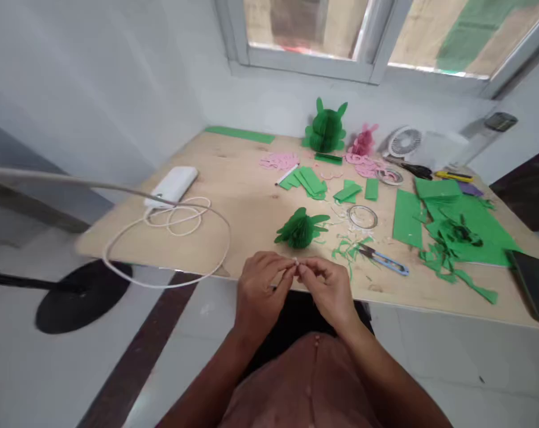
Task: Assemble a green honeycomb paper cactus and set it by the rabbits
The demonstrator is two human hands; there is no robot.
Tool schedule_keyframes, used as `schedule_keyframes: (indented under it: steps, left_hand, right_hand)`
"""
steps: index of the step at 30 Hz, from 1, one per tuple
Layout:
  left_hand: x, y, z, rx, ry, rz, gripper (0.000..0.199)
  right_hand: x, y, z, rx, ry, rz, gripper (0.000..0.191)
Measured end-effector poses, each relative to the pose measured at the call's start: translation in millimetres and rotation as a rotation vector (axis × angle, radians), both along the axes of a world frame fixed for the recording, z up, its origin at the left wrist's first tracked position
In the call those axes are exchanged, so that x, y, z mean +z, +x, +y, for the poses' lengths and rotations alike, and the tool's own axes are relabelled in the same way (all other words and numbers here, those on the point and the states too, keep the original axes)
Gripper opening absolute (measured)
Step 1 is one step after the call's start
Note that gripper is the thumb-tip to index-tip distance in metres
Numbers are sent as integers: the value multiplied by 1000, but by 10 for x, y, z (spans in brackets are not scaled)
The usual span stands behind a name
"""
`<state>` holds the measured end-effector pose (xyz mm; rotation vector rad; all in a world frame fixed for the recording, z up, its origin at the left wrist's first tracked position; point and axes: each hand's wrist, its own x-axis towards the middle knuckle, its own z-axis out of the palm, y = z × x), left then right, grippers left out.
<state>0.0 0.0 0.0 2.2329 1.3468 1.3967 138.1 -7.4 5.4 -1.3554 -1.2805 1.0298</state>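
Note:
My left hand (pixel 265 291) and my right hand (pixel 328 292) meet at the table's front edge, fingertips pinched together. Between them shows a tiny whitish bit (pixel 295 260), too small to name. Just beyond my fingers a small green paper figure (pixel 300 230) with pleated layers and ear-like strips lies on its side. To the right of my right hand are blue-handled thread snips (pixel 383 259), their blades among green paper scraps (pixel 347 248). A ring of wire or tape (pixel 362 217) lies behind the snips.
At the back stand a larger green paper rabbit (pixel 325 131), a pink one (pixel 364 140) and a white fan (pixel 404 141). Green sheets (pixel 479 229) and a phone (pixel 535 285) lie right. A white power bank (pixel 171 185) with a looping cable (pixel 162 286) is left.

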Motion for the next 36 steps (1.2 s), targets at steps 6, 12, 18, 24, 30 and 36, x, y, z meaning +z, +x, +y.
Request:
schedule_keyframes:
  steps: [6,12,18,24,30,36]
  left_hand:
    - [-8,3,4,-12,13,24,9]
    - [6,-11,16,-28,16,19,10]
    - [17,-24,20,-48,14,27,11]
    - [16,-29,18,-53,-1,29,12]
    - [10,-29,16,-50,1,34,13]
    - [11,-28,11,-68,21,28,14]
  right_hand:
    - [13,-17,11,-22,54,-83,19]
    - [-17,-9,-14,-16,92,-152,19]
    - [-10,-5,-22,-4,82,-129,20]
    - [0,-6,-18,-25,70,-111,18]
    - [1,-13,-22,-34,81,-104,18]
    - [6,-3,-17,-39,64,-89,16]
